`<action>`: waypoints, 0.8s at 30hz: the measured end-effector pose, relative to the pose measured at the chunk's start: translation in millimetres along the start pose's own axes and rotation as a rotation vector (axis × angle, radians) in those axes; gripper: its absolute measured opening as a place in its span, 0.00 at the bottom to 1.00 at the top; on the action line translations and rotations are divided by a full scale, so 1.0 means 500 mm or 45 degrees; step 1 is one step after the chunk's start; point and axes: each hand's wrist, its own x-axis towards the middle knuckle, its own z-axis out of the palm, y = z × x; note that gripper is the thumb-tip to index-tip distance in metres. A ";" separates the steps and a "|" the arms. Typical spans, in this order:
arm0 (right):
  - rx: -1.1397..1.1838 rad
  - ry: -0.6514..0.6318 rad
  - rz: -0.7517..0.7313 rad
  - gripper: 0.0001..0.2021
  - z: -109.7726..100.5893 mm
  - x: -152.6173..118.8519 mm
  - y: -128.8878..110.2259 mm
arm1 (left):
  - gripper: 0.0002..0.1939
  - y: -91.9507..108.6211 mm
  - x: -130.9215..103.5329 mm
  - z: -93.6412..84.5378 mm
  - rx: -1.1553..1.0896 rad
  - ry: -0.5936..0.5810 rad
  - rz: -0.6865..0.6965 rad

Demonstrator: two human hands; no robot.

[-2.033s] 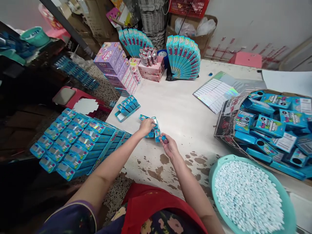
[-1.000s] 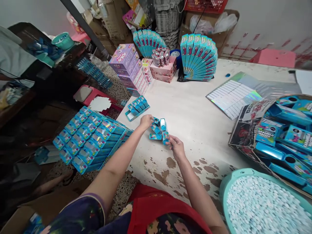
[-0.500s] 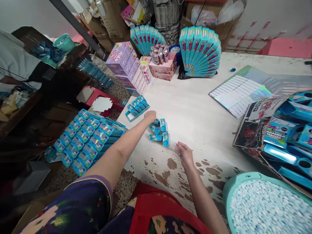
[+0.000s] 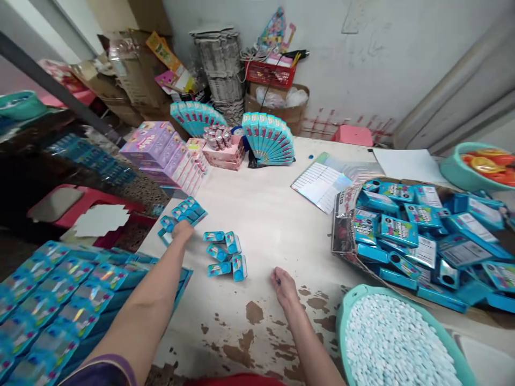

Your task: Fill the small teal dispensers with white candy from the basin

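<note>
My left hand [image 4: 183, 230] is closed at the near edge of a blue cardboard tray [image 4: 200, 217] that holds a row of small blue boxes [image 4: 189, 208]. Its fingertips are partly hidden, so what they grip cannot be made out. Several loose small blue boxes [image 4: 232, 242] lie on the white table [image 4: 261, 214] between my hands. To their right, my right hand [image 4: 285, 287] rests low over the table with loosely curled fingers, and nothing shows in it.
Stacked blue trays [image 4: 60, 305] stand at left. On the right are a carton [image 4: 341, 225] heaped with blue boxes and a teal basin [image 4: 346, 321] of white pellets. Purple boxes [image 4: 148, 142] and fanned blue packs [image 4: 269, 142] stand at the back; printed sheets [image 4: 322, 185] lie nearer.
My left hand has moved from the loose boxes left to the tray. The right hand stays beside the loose boxes, its fingers a little more curled. The head view has turned right.
</note>
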 end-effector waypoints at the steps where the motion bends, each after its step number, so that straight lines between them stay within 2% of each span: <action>1: -0.052 0.032 -0.049 0.11 0.002 0.021 -0.011 | 0.14 0.001 0.011 0.009 0.034 -0.006 -0.027; 5: -0.308 0.119 -0.272 0.08 0.016 0.147 -0.099 | 0.14 -0.004 0.036 0.044 0.179 0.012 -0.077; 8: -0.445 0.157 -0.408 0.04 0.051 0.267 -0.182 | 0.13 -0.018 0.048 0.057 0.253 0.026 -0.047; 11: -0.507 0.168 -0.457 0.04 0.122 0.381 -0.244 | 0.14 -0.032 0.063 0.066 0.336 0.034 0.000; 15: -0.507 0.141 -0.456 0.12 0.247 0.496 -0.292 | 0.15 -0.036 0.079 0.073 0.461 0.045 0.093; 17: -0.477 0.114 -0.443 0.16 0.298 0.531 -0.305 | 0.16 -0.026 0.082 0.072 0.512 0.038 0.150; 19: -0.438 0.092 -0.433 0.22 0.325 0.544 -0.308 | 0.17 -0.006 0.083 0.070 0.550 0.027 0.219; 21: -0.401 0.081 -0.427 0.26 0.321 0.534 -0.297 | 0.18 0.026 0.084 0.067 0.575 0.022 0.296; 24: -0.349 0.068 -0.392 0.27 0.265 0.473 -0.251 | 0.19 0.093 0.082 0.066 0.597 0.026 0.395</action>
